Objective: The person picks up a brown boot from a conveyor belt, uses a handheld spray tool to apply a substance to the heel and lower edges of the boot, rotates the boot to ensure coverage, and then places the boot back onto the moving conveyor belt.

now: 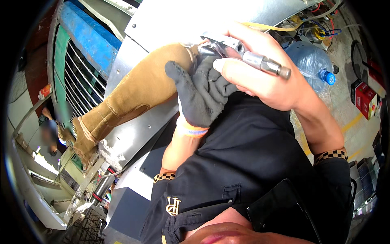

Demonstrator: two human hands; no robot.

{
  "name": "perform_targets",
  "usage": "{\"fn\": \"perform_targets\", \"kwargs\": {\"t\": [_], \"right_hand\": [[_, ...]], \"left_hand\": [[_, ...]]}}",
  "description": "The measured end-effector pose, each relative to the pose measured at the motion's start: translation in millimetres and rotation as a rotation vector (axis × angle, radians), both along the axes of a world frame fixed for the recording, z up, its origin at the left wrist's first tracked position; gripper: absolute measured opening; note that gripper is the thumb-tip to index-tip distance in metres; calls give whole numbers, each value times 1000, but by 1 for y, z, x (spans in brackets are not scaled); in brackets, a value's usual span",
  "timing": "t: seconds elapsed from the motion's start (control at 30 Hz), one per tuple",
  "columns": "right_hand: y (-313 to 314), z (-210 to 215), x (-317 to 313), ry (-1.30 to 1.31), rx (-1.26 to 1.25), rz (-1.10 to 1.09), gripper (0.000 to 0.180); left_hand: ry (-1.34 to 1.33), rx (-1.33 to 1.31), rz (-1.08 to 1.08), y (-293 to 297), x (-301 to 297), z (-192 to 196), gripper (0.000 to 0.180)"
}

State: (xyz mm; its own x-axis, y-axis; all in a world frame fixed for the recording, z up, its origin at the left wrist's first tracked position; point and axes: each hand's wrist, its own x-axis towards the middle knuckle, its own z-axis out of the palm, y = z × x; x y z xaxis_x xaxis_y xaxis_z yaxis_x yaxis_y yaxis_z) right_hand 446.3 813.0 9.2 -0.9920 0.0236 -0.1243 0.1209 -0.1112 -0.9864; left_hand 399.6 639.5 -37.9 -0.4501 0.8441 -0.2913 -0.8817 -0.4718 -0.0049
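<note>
A tall tan suede boot (140, 83) slants across the metal bench, its sole end at lower left and its top nearest me. My left hand (199, 97), in a dark grey glove with an orange cuff, is closed at the boot's top edge, the thumb lying along the shaft. My bare right hand (270, 77) grips a silver metal tool (260, 61) that looks like a small spray gun, with a round fitting at its near end. The tool's front end sits right beside the boot's opening, over my gloved fingers. Part of the boot's top is hidden behind both hands.
A grey metal plate (170, 24) lies under the boot. To the left stand a blue panel (89, 30) and a wire grille (77, 77). A large clear bottle with a blue cap (328, 77), a red box (364, 97) and tangled cables are at right. Another person is far left.
</note>
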Motion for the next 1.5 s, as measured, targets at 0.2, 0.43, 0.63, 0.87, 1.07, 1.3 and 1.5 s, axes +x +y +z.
{"fn": "perform_targets", "kwargs": {"t": [0.2,0.43,0.63,0.87,1.07,1.3,1.5], "right_hand": [[-28,-23,16,88,77,-94,39],[-51,-45,23,225,232,-213,48],[-33,-44,18,186,152,-169,41],[-31,-57,-29,203,-128,-117,33],[-41,-70,-47,464,53,-210,22],[-31,-66,-17,379,86,-147,35],[62,-91,-49,476,257,-450,26]], "left_hand": [[203,-289,0,14,-13,3,107],[228,96,-16,8,-24,-17,92],[1311,-614,-268,-102,-15,59,72],[2086,-1577,58,-170,-49,141,71],[1639,-1570,130,-176,-37,116,49],[1386,-1707,360,-144,-30,101,44],[1055,-853,377,-52,-138,104,36]]}}
